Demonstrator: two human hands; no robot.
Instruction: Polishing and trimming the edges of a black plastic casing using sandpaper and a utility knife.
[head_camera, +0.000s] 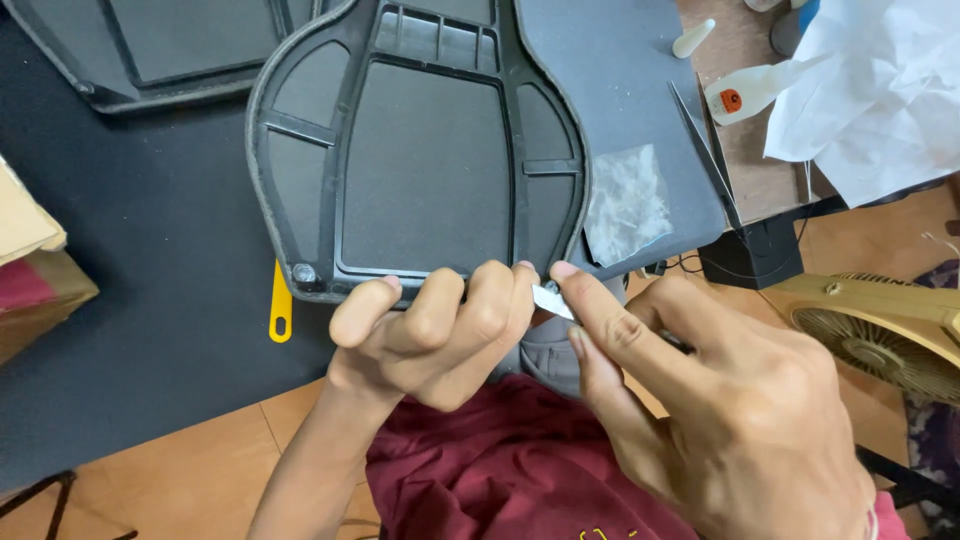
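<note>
One black plastic panel (420, 150) lies underside up on the dark mat (160, 240), ribbed and rounded, its near edge hanging towards the person at 6 o'clock. The left hand (430, 335) curls over that near edge, fingers bent tight and gripping the rim. The right hand (730, 420) comes in from 4 o'clock, thumb and forefinger pinched shut on a small blade (553, 301), whose pale tip sits right at the panel's lower edge beside the left fingertips.

As a judgement, the work is in its middle: the blade is at the rim, which looks rough and slightly fuzzy along the left curve, so trimming of the edge seems under way at the bottom and much of the outline appears undone. How much has been cleaned already cannot be told.

Outward from there, a yellow handle (280, 305) pokes out from under the panel at 8 o'clock. A small clear bag (625, 205) lies just beside the panel at 3 o'clock, with tweezers (705, 150) beyond it. At 1 o'clock stand a white glue bottle (755, 90) and crumpled white paper (880, 90). A second black panel (150, 50) lies at 11 o'clock, and a fan (880, 330) sits at 4 o'clock.
</note>
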